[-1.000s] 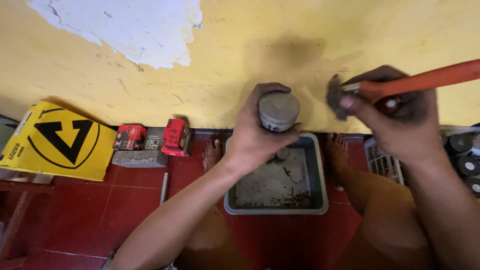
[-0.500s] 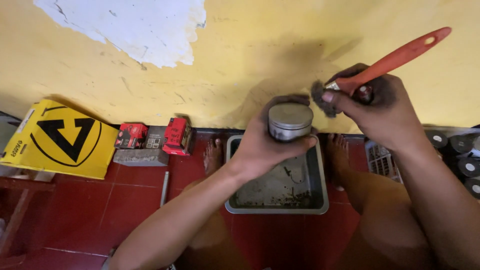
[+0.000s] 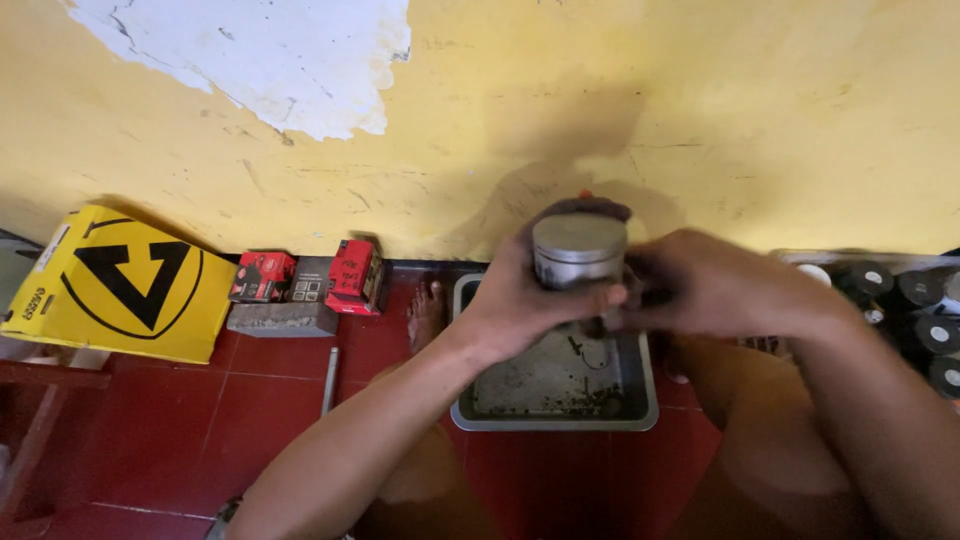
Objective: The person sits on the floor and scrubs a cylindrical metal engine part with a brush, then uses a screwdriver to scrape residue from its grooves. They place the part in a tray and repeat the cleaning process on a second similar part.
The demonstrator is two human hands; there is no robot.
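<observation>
My left hand [image 3: 520, 300] grips a grey metal piston [image 3: 578, 252], holding it upright above a grey metal tray [image 3: 480, 412] on the red tiled floor. My right hand [image 3: 710, 285] is closed and pressed against the piston's right side. The red-handled brush it carried earlier is almost fully hidden behind the piston and my fingers; only a small red tip [image 3: 586, 195] peeks above the piston. The tray's bottom is dirty, with dark liquid and grit.
A yellow wall [image 3: 700, 120] with a white bare patch rises right behind the tray. A yellow box with a black triangle [image 3: 120, 285] leans at the left, beside small red boxes [image 3: 355, 275] and a grey block [image 3: 282, 320]. Black round parts [image 3: 915, 310] lie at the right. My bare feet [image 3: 428, 310] flank the tray.
My right hand swung the red-handled brush down from the upper right and closed in against the piston. The piston stayed over the tray in my left hand.
</observation>
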